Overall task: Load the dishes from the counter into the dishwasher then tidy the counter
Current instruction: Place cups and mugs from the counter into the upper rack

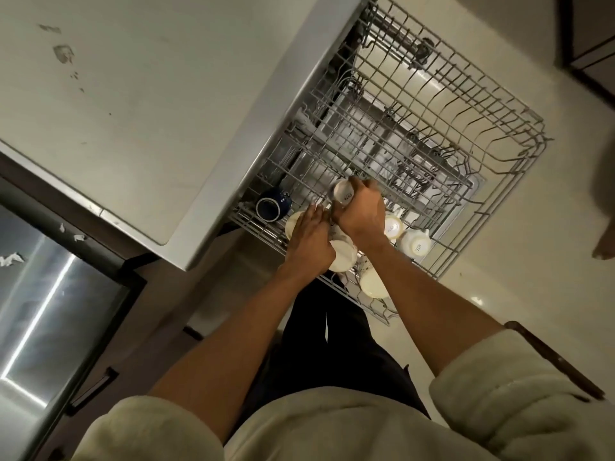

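head view: the right hand grasps an upturned white ceramic cup over the pulled-out grey wire dishwasher rack. the left hand rests with fingers straight on a cream ceramic bowl just beneath it. a dark blue mug lies left of both hands.

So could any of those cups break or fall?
Maybe. The right hand holds a white cup just above the rack, close to other white cups; setting it down hard could knock china together and chip it. The left hand rests on a cup among the crowded ones, so a nudge might tip a neighbour. The blue mug lies on its side near the rack's edge and may roll.
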Tool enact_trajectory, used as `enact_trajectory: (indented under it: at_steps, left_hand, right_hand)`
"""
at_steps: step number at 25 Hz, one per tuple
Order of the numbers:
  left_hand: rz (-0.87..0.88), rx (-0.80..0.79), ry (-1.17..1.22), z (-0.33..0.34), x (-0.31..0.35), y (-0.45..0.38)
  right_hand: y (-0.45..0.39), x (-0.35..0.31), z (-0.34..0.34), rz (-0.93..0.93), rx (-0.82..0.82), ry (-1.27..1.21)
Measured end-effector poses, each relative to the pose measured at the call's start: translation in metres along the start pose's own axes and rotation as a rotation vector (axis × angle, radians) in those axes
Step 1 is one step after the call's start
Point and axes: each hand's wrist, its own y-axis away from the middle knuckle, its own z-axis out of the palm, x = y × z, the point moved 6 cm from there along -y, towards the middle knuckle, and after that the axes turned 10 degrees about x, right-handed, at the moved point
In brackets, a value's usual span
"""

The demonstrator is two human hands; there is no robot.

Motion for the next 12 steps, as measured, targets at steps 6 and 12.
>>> enact_trajectory:
  at_steps: [6, 12]
  left_hand:
    - [0.027, 0.021, 0.028, -0.002, -0.002, 0.000]
    - [0.037, 0.022, 0.011, -0.002, -0.004, 0.001]
  right_hand:
    - [-0.013, 0.007, 0.016, -0.019, 0.007, 0.028]
    - [-0.022, 0.005, 0.035, -0.035, -0.052, 0.152]
